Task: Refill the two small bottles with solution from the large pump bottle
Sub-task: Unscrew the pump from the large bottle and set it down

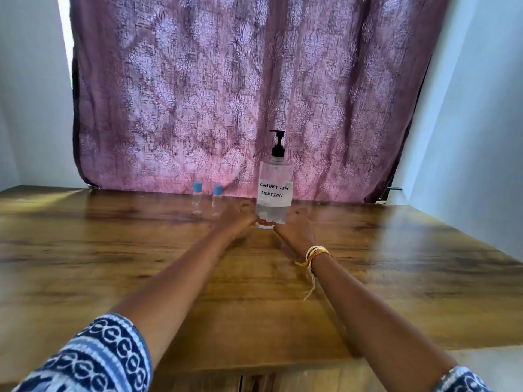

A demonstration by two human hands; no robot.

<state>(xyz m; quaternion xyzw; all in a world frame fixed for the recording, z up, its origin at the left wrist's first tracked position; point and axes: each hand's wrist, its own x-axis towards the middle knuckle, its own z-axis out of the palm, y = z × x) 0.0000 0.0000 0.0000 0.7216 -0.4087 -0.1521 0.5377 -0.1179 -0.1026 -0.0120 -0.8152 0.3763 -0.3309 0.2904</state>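
Note:
A large clear pump bottle [274,182] with a black pump head and a white handwritten label stands upright at the far middle of the wooden table [113,264]. My left hand [236,219] grips its base from the left. My right hand [295,227] grips the base from the right, with yellow threads tied round the wrist. Two small clear bottles with blue caps stand side by side just left of it: one small bottle [197,199] further left, the other small bottle [217,200] right beside my left hand. Both are capped.
A purple patterned curtain [226,94] hangs right behind the bottles at the table's far edge. White walls close in on the left and right. The table's near edge runs below my forearms.

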